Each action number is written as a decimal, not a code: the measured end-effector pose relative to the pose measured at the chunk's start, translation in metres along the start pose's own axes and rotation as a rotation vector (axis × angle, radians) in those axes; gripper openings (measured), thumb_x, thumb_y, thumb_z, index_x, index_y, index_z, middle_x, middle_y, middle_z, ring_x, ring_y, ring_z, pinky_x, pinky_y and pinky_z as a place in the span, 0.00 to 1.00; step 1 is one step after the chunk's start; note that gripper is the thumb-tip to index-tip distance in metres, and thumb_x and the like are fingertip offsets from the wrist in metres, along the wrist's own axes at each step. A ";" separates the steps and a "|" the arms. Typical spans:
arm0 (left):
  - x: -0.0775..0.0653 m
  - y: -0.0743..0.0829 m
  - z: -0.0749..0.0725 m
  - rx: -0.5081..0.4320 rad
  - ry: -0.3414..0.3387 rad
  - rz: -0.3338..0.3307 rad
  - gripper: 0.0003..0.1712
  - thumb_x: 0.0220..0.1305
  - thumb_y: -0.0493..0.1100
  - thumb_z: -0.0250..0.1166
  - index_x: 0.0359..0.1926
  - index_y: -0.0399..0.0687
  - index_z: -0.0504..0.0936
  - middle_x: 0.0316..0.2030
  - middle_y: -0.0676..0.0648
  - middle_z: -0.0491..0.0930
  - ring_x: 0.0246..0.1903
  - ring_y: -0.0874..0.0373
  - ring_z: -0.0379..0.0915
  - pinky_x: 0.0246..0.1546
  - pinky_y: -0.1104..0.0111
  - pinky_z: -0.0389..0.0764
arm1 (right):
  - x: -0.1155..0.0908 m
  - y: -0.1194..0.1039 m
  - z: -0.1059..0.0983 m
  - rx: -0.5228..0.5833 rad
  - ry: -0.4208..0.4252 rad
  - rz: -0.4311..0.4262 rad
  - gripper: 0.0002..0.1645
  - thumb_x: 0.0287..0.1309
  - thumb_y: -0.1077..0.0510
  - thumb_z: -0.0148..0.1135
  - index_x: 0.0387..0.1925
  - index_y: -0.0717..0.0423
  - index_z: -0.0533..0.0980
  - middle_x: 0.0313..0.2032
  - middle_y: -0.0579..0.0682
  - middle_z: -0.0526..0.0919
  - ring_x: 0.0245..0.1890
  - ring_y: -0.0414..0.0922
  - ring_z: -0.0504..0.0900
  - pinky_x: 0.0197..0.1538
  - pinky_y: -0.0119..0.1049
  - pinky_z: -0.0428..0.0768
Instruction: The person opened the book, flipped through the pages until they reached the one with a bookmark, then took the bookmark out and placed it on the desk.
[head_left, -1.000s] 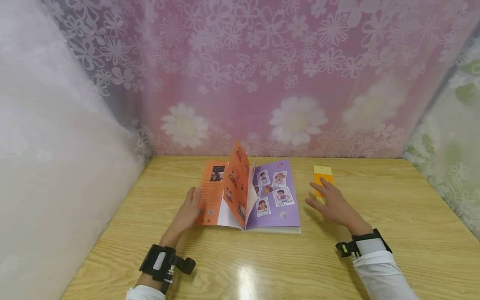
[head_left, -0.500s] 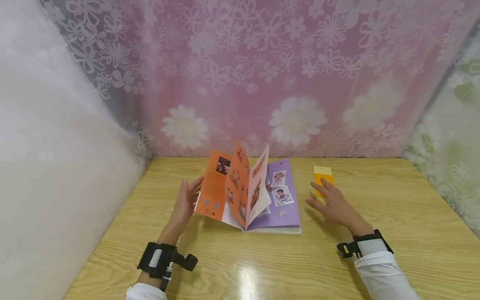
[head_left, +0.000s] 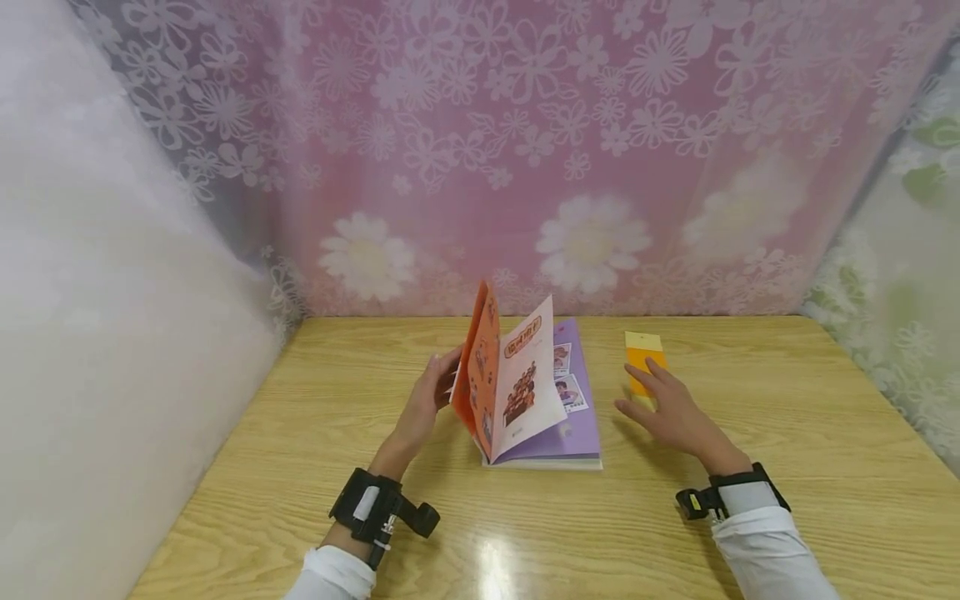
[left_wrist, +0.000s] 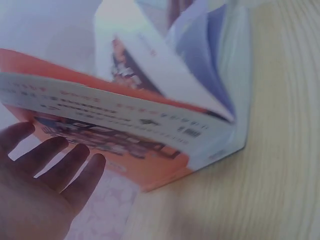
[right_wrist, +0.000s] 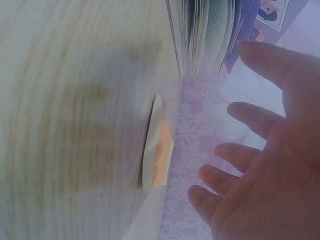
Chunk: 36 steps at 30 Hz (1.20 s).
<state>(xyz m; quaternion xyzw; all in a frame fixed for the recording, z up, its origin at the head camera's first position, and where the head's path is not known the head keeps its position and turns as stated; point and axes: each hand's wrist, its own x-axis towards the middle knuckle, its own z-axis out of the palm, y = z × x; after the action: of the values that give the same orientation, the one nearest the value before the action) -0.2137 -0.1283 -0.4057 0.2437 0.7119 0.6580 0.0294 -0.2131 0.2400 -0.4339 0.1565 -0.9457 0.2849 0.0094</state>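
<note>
A book (head_left: 528, 379) stands part-open on the wooden table, with its orange cover (head_left: 480, 367) raised nearly upright on the left. Beside the cover a white title page stands tilted over a purple page (head_left: 585, 429) with cartoon portraits. My left hand (head_left: 420, 412) is behind the cover. In the left wrist view, the extended fingers (left_wrist: 82, 182) of that hand lie against or very near the cover's outer face (left_wrist: 125, 145). Over a yellow-and-orange card (head_left: 639, 355), my right hand (head_left: 671, 417) hovers with fingers spread, holding nothing. Seen from the right wrist, the card (right_wrist: 159, 155) lies apart from the fingertips.
The wooden table (head_left: 480, 517) reaches back to a pink floral curtain (head_left: 450, 150). A pale sheet (head_left: 135, 292) closes off the left side, and a green-patterned one (head_left: 900, 333) the right. Each wrist wears a black camera strap.
My left hand has moved right, lifting the orange cover from lying flat to nearly upright. The white page has swung rightward over the purple one. My right hand has barely moved.
</note>
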 end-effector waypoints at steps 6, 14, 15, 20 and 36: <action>0.007 -0.008 0.024 0.171 -0.087 -0.015 0.31 0.69 0.60 0.29 0.68 0.54 0.55 0.66 0.46 0.58 0.63 0.53 0.55 0.58 0.54 0.64 | -0.002 -0.004 0.002 0.001 0.007 0.010 0.44 0.57 0.38 0.51 0.66 0.60 0.54 0.66 0.73 0.45 0.62 0.71 0.46 0.57 0.70 0.50; 0.008 -0.021 0.055 0.636 -0.260 0.016 0.33 0.66 0.66 0.31 0.66 0.59 0.58 0.69 0.47 0.53 0.66 0.51 0.45 0.63 0.53 0.54 | -0.006 -0.004 0.003 0.016 0.023 -0.003 0.44 0.57 0.40 0.52 0.66 0.60 0.53 0.66 0.74 0.45 0.62 0.72 0.46 0.56 0.70 0.49; 0.007 -0.023 0.058 0.693 -0.279 0.006 0.34 0.65 0.67 0.31 0.66 0.61 0.59 0.69 0.46 0.52 0.66 0.50 0.45 0.63 0.52 0.54 | -0.006 -0.004 0.003 0.017 0.025 -0.004 0.44 0.57 0.40 0.52 0.67 0.59 0.53 0.66 0.74 0.45 0.62 0.72 0.46 0.56 0.70 0.49; 0.003 -0.030 0.068 1.012 -0.357 -0.026 0.32 0.62 0.69 0.37 0.63 0.69 0.63 0.68 0.46 0.54 0.66 0.47 0.47 0.62 0.52 0.55 | -0.006 -0.005 0.006 0.018 0.032 0.012 0.44 0.56 0.39 0.52 0.67 0.58 0.53 0.66 0.73 0.45 0.62 0.72 0.46 0.55 0.70 0.50; 0.003 -0.022 0.053 1.119 -0.267 0.030 0.28 0.63 0.59 0.46 0.62 0.58 0.67 0.63 0.46 0.65 0.62 0.47 0.55 0.61 0.52 0.56 | 0.002 -0.016 0.012 0.000 0.026 0.008 0.45 0.57 0.34 0.47 0.69 0.51 0.49 0.68 0.68 0.43 0.63 0.70 0.45 0.56 0.70 0.50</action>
<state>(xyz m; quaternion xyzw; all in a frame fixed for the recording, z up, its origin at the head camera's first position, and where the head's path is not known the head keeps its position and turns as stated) -0.2042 -0.0782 -0.4332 0.3131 0.9383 0.1450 -0.0240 -0.2094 0.2199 -0.4350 0.1491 -0.9461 0.2869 0.0204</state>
